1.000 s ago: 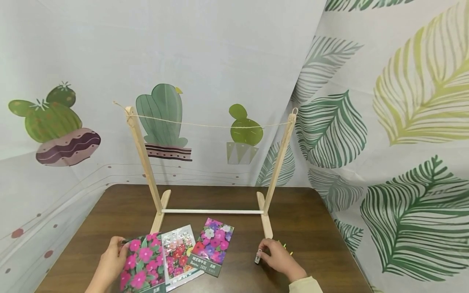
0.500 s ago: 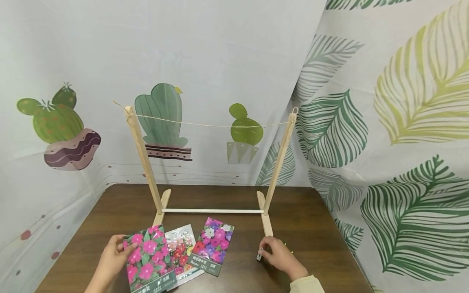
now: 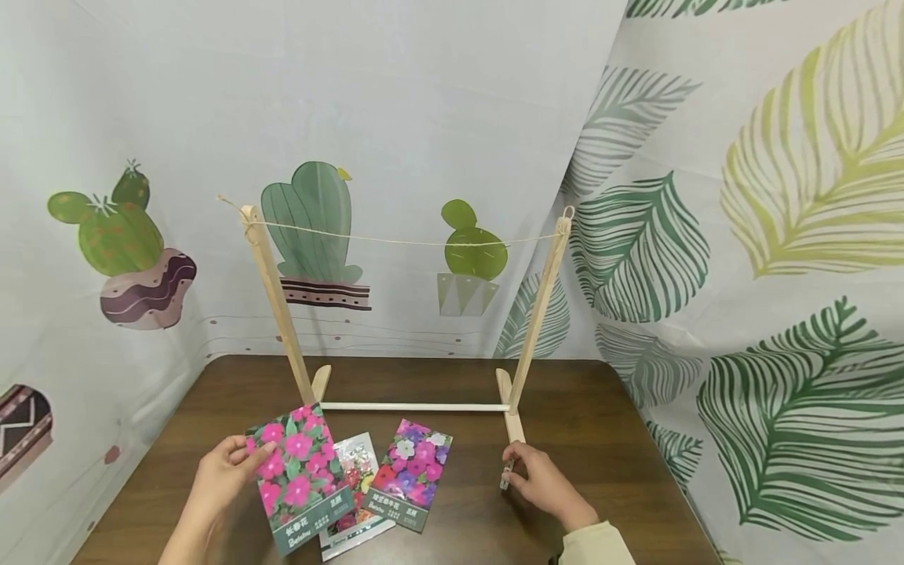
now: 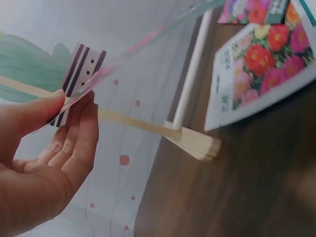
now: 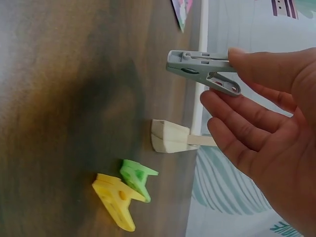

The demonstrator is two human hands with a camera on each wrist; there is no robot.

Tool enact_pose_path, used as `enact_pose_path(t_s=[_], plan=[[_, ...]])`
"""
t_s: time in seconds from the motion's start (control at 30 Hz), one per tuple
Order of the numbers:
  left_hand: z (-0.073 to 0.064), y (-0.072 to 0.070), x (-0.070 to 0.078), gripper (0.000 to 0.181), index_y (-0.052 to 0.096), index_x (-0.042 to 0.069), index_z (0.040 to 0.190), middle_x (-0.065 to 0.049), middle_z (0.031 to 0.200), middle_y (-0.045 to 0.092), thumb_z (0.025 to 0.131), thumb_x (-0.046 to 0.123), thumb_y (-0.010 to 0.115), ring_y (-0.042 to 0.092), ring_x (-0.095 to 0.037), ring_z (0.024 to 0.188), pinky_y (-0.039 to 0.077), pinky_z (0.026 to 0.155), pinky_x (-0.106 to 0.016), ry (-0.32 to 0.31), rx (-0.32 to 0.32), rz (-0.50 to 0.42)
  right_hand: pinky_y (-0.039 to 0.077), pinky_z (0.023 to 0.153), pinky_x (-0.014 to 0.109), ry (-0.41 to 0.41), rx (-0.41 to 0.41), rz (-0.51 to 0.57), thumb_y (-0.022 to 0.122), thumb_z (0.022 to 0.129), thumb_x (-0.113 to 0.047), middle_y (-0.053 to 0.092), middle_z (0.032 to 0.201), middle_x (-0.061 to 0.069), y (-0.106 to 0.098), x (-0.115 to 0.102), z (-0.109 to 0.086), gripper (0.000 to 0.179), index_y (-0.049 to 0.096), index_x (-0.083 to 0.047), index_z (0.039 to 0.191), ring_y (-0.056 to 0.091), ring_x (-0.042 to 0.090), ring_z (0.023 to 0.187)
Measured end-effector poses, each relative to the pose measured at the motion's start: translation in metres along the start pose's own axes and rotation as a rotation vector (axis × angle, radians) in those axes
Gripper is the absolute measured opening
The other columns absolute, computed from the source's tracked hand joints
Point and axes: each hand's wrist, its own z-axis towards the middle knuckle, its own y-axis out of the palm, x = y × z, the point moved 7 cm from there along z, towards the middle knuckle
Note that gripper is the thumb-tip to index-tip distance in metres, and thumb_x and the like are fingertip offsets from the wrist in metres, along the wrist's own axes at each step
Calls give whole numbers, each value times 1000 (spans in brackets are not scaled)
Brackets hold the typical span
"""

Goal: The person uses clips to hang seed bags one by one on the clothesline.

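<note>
My left hand (image 3: 224, 479) pinches a seed packet with pink flowers (image 3: 298, 463) by its left edge, thumb on the front; in the left wrist view the packet shows nearly edge-on, raised off the table. Between the thumb and fingers of my right hand (image 3: 547, 482) is a grey clothespin (image 5: 202, 66), held by its handles. A seed packet with red and mixed flowers (image 4: 269, 64) lies on the table, partly covered by the raised packet in the head view. Beside it lies a packet with purple and pink flowers (image 3: 411, 475).
A wooden frame (image 3: 540, 322) stands on the table (image 3: 452, 377), a thin string (image 3: 395, 242) strung between its post tops and a white rod (image 3: 417, 407) low down. A yellow clothespin (image 5: 116, 200) and a green clothespin (image 5: 136, 175) lie near the frame's right foot.
My left hand has lifted the pink-flower packet and moved it up and right, turning its face to the head camera. My right hand has risen slightly with the grey clothespin.
</note>
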Motion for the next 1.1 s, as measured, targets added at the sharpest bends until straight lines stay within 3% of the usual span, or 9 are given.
enact_pose_path(t_s=[0.13,0.3,0.6,0.8,0.93,1.1], plan=[[3,1,11,51,53,-1,112,2,89,71,88,41,69,65,-10,78,51,74,-24,2,32,-76,53,73,41,19,-6,7,71,83,0,64,95,9,-5,-2,4,27,58,-6,106,63,20,82],[8,5,23,39,60,3,102,6,83,70,87,36,71,65,-7,79,52,74,-23,6,28,-179,54,73,39,1,3,-15,71,83,1,65,98,13,-12,-8,8,27,60,-1,107,64,25,81],[16,12,46,33,63,7,86,4,78,69,86,39,72,63,-10,77,51,75,-26,44,-4,-175,53,74,43,-21,-8,-49,70,85,0,63,102,8,-26,-22,15,25,62,-2,108,62,28,88],[19,17,61,46,63,-1,107,1,89,63,87,41,69,62,-11,83,52,78,-26,79,-30,-163,53,74,38,-51,-7,-64,69,84,4,62,104,14,-37,-31,22,26,62,3,108,61,34,89],[20,20,71,57,53,-9,126,0,96,63,91,35,66,64,-9,86,53,79,-24,108,-78,-209,53,74,37,-52,-12,-84,69,84,3,62,106,15,-42,-37,26,27,62,3,110,61,31,90],[22,21,84,58,39,-14,137,0,104,63,96,20,60,64,-6,91,52,82,-23,134,-140,-252,52,76,40,-62,-2,-118,69,85,2,62,106,11,-47,-40,29,26,62,1,110,61,30,91]])
